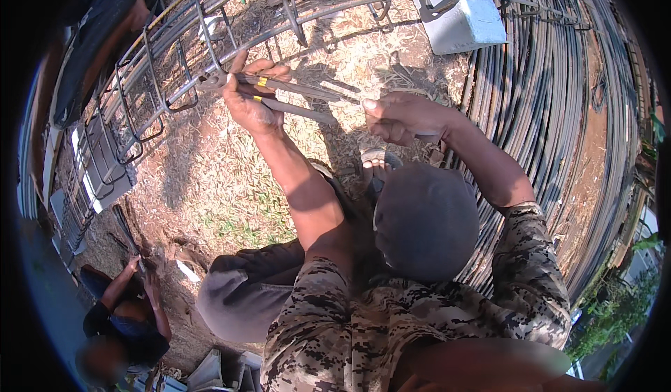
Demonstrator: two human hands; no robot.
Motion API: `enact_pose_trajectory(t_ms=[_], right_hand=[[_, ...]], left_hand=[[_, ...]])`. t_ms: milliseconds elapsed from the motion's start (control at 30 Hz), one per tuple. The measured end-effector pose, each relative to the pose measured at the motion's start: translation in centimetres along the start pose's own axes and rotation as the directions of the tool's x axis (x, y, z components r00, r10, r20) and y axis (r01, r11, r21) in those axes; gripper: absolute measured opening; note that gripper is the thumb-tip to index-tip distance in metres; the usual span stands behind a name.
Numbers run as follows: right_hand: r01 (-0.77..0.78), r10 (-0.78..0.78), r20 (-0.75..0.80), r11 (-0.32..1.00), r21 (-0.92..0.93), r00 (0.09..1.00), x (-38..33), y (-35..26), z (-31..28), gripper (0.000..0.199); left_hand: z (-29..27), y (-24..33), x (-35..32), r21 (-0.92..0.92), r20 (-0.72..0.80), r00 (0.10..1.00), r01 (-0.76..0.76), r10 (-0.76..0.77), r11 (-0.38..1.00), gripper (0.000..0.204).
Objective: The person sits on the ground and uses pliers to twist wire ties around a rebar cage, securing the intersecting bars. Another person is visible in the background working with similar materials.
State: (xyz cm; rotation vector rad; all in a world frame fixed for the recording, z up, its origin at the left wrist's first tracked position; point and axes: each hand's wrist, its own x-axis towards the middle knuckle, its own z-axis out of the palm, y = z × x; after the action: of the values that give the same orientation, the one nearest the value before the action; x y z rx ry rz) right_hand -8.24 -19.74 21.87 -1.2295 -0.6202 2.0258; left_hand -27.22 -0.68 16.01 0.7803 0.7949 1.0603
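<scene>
In my left hand (pixel 255 109) is a pair of long-handled pincers (pixel 300 109) with dark handles and yellow bands. The fingers wrap the tool close to its head, which lies against a steel bar of the rebar cage (pixel 269 34). The handles slant toward my right hand (pixel 405 118). Those fingers are curled closed, the thumb pressed down by the end of the upper handle. Whatever the right hand grips is too small or hidden to make out. Bent square stirrups (pixel 155 77) hang along the cage's bars.
A long stack of steel bars (pixel 538 105) lies at the right. White blocks (pixel 465 22) stand under the cage, another (pixel 101 161) at the left. Dry litter covers the ground. One person (pixel 129 315) works at lower left; another person's dark-clothed limb (pixel 98 42) is at upper left.
</scene>
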Motion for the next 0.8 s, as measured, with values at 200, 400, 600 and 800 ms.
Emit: enact_pose_trajectory(t_ms=[200, 400, 600, 800], right_hand=[[0.038, -0.461, -0.511, 0.769, -0.639, 0.725, 0.5, -1.4, -1.8, 0.051], [0.137, -0.607, -0.289, 0.557, -0.819, 0.740, 0.3, 1.2, -2.0, 0.040], [0.153, -0.672, -0.197, 0.424, -0.893, 0.714, 0.8, 0.9, -0.4, 0.031], [0.127, -0.571, -0.018, 0.214, -0.968, 0.821, 1.1, 4.2, 1.2, 0.028]], left_hand=[[-6.1, -1.2, -1.2, -0.152, 0.314, 0.795, 0.582, -0.519, 0.799, 0.081], [-10.2, 0.7, -2.8, 0.457, -0.486, 0.793, 0.588, -0.367, 0.667, 0.067], [-5.0, 5.5, -5.2, 0.586, 0.097, 0.712, 0.524, -0.695, 0.618, 0.081], [4.0, 0.7, -5.8, -0.061, -0.124, 0.959, 0.247, -0.253, 0.967, 0.045]])
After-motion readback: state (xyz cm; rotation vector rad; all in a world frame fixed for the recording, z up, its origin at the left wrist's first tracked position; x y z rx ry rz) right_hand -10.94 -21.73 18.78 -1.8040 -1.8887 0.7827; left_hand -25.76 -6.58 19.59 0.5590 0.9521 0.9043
